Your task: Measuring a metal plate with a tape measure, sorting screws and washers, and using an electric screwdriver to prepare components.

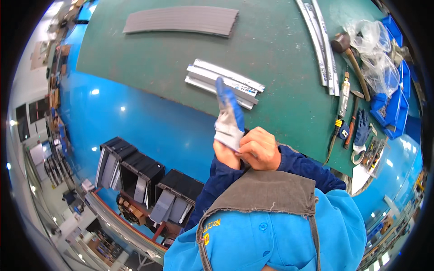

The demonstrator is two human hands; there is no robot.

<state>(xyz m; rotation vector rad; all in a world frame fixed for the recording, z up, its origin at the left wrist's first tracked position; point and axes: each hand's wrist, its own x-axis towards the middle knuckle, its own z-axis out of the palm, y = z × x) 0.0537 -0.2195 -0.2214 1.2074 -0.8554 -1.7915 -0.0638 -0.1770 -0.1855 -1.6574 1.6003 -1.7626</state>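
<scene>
My left hand (230,113) wears a white and blue work glove (227,128), its fingers stretched out together toward the workbench. Bare and pinched at the wrist, my right hand (259,149) grips the cuff of that glove. Just beyond the gloved fingertips, a few short silver metal profiles (205,77) lie side by side on the green bench top (153,63). A second, dark blue glove (362,128) rests on the bench to the right, among the tools.
Grey ribbed strips (181,20) lie at the far side. Long silver profiles (322,49), a mallet (342,43), a small hammer (356,97), a tape roll (357,156) and blue bins (392,113) occupy the right. Black crates (178,186) with grey panels stand lower left.
</scene>
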